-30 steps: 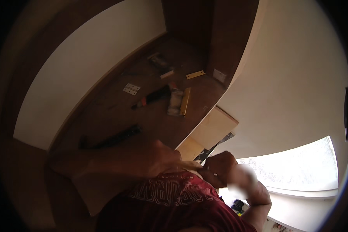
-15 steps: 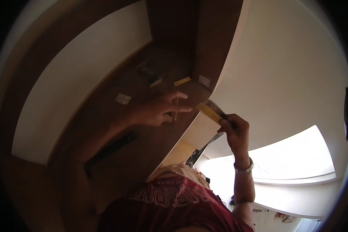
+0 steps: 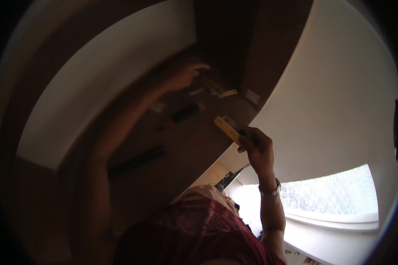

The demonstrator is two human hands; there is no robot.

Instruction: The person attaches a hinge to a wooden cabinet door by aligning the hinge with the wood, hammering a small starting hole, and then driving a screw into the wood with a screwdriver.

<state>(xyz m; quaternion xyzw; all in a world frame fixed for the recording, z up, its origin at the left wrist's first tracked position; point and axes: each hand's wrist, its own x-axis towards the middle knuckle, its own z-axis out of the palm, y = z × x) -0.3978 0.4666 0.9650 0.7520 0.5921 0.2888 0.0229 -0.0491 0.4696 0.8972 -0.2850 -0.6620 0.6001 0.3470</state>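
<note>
My right hand (image 3: pixel 257 143) is closed around one end of a narrow yellow box-like thing (image 3: pixel 227 129), held up tilted over the edge of a dark brown wooden surface (image 3: pixel 181 150). Something grey shows along the box's upper side; its contents cannot be made out. My left hand (image 3: pixel 193 68) reaches over the far part of that surface, in deep shadow. One finger stretches out, apart from the thumb, and no held thing shows. Below it lie a flat yellow strip (image 3: pixel 227 93) and a pale metal hinge (image 3: pixel 158 107).
A dark object (image 3: pixel 186 113) with orange-brown ends lies mid-surface, and a long black bar (image 3: pixel 139 160) lies nearer me. A pale panel (image 3: pixel 110 75) borders the left, a small white plate (image 3: pixel 253 96) the right. Beyond are a white wall (image 3: pixel 327 88) and bright window (image 3: pixel 331 198).
My left hand has moved away from the yellow box to the far part of the surface. My right hand, still holding the box, has shifted slightly left. The view has turned a little.
</note>
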